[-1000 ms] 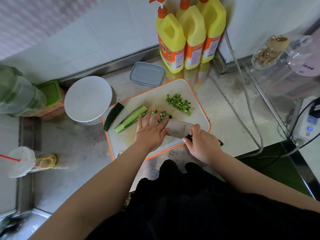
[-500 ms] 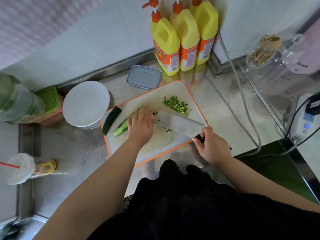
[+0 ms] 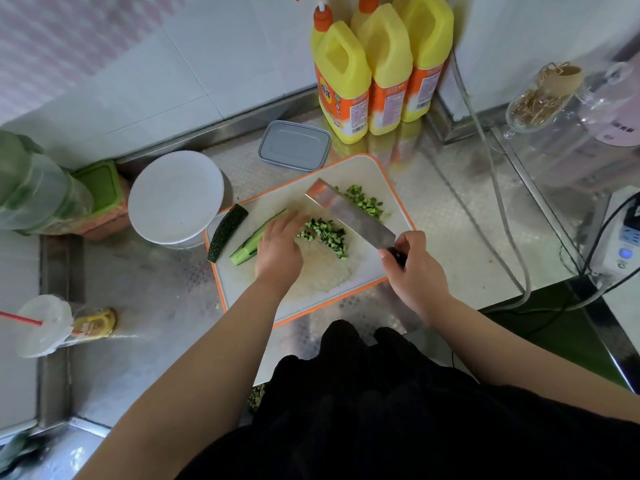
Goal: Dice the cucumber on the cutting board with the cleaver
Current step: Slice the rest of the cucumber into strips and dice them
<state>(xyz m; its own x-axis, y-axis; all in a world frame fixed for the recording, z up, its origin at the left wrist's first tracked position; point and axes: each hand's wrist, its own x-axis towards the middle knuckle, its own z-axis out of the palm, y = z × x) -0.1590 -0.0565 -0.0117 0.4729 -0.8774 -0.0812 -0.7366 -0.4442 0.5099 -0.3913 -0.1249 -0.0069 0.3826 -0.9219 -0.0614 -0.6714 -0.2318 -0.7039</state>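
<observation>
Cucumber strips (image 3: 254, 239) lie on the cutting board (image 3: 381, 178) under the left hand (image 3: 278, 245), whose fingers rest flat on them, diced bits (image 3: 329, 233) just beside; a darker piece (image 3: 227, 232) waits at the board's left edge. The right hand (image 3: 412, 268) grips the cleaver (image 3: 349, 211), blade raised and tilted; mid-dicing, I judge, and the next cut calls for lowering the blade close beside the left fingertips.

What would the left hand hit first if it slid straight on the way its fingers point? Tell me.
The left hand points up-right across the cutting board. First in line is probably the fresh diced cucumber by its fingertips; beyond that, the cleaver, though the blade's height is unclear.
</observation>
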